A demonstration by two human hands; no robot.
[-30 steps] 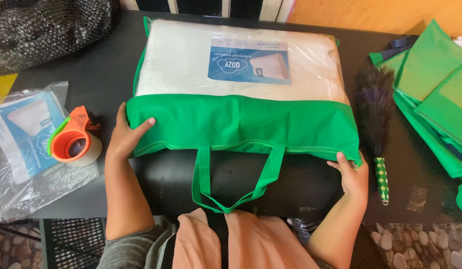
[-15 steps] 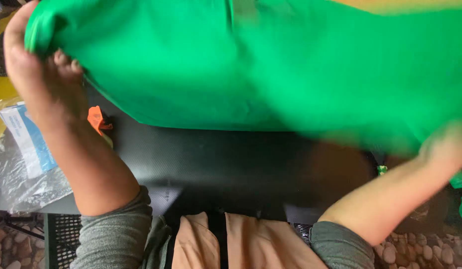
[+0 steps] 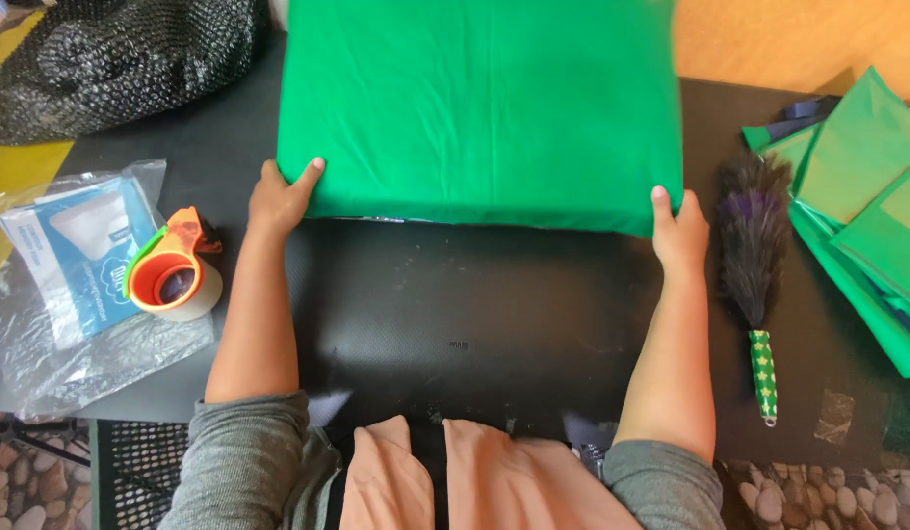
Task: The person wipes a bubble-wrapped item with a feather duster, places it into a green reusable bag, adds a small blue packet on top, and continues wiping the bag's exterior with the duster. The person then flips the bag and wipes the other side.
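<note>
A large green fabric bag [image 3: 479, 108], stuffed and flat, lies on the black table [image 3: 455, 314] with its plain green side up. My left hand [image 3: 281, 196] grips its near left corner, thumb on top. My right hand [image 3: 678, 234] holds its near right corner the same way. A thin sliver of clear plastic shows under the bag's near edge. The bag's handles are hidden.
An orange tape dispenser [image 3: 170, 270] sits on a clear plastic packet [image 3: 72, 285] at the left. A dark feather duster with a green handle [image 3: 754, 265] lies to the right, beside a stack of green bags [image 3: 867, 206]. A black mesh bundle [image 3: 121, 54] is at the far left.
The bag was lifted and flipped over. Its clear window with the white pillow faced up before; now the solid green side faces up, and the bag lies farther from me.
</note>
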